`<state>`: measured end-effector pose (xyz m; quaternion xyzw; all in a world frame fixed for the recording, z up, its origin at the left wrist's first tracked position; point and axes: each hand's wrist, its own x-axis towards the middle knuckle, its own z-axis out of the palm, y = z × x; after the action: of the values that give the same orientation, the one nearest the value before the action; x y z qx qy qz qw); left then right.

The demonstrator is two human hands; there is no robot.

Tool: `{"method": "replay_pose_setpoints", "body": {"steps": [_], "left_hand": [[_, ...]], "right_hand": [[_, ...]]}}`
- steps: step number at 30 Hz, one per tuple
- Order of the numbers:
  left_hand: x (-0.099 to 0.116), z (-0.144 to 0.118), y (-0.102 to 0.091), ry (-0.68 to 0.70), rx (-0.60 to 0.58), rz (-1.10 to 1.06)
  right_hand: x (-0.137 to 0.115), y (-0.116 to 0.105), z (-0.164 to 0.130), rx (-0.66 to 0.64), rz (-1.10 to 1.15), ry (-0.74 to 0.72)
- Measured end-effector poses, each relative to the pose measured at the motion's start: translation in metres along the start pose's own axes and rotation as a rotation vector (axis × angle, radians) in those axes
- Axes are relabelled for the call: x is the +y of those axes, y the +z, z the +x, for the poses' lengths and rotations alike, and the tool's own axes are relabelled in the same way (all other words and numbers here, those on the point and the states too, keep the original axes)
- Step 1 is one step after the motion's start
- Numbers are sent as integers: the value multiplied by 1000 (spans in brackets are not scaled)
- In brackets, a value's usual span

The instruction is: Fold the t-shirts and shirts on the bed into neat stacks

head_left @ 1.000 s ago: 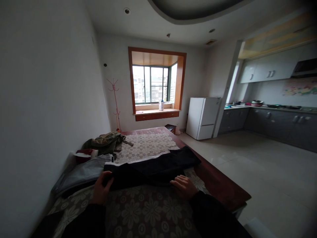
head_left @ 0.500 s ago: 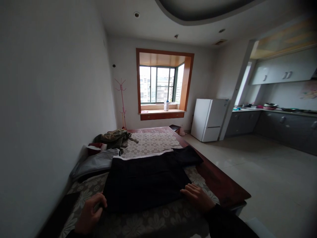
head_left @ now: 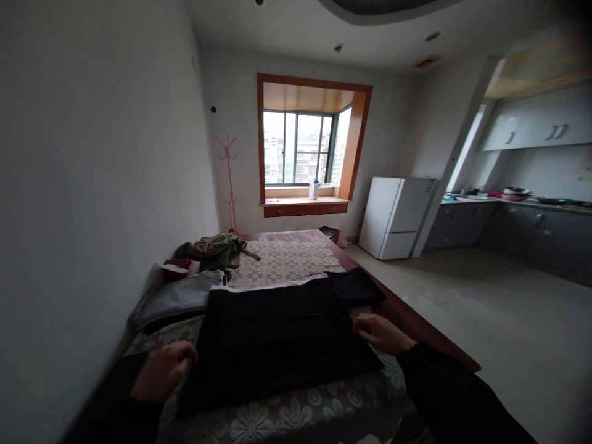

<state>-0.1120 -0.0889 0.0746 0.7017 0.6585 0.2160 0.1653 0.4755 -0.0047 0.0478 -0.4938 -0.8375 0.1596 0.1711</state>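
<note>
A black garment (head_left: 277, 339) lies spread over the patterned tablecloth in front of me, with a white band along its far edge. One black part of it, perhaps a sleeve or a leg, reaches out at the far right. My left hand (head_left: 164, 370) is closed at the garment's left side edge, fingers curled over the fabric. On the opposite side my right hand (head_left: 383, 333) has its fingers bent in around the right edge, higher up. The fingertips of both hands are partly hidden.
A grey folded garment (head_left: 182, 299), a dark red item (head_left: 178, 269) and a camouflage backpack (head_left: 213, 250) lie along the wall side. The lace tablecloth (head_left: 287, 265) covers a dark red table (head_left: 435, 342). A white fridge (head_left: 393, 216) and a pink coat stand (head_left: 229, 179) stand beyond.
My right hand has moved up and away along the garment's right edge; my left hand has shifted slightly up and left. The near part of the black garment now lies wider and flatter.
</note>
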Motion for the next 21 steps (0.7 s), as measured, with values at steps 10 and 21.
{"method": "replay_pose_setpoints", "body": {"steps": [10,21], "left_hand": [[10,135,18,-147,178,159],[-1,178,19,-269,192,-106]], "right_hand": [[40,23,175,309,28,481],[68,43,184,464,162,573]]}}
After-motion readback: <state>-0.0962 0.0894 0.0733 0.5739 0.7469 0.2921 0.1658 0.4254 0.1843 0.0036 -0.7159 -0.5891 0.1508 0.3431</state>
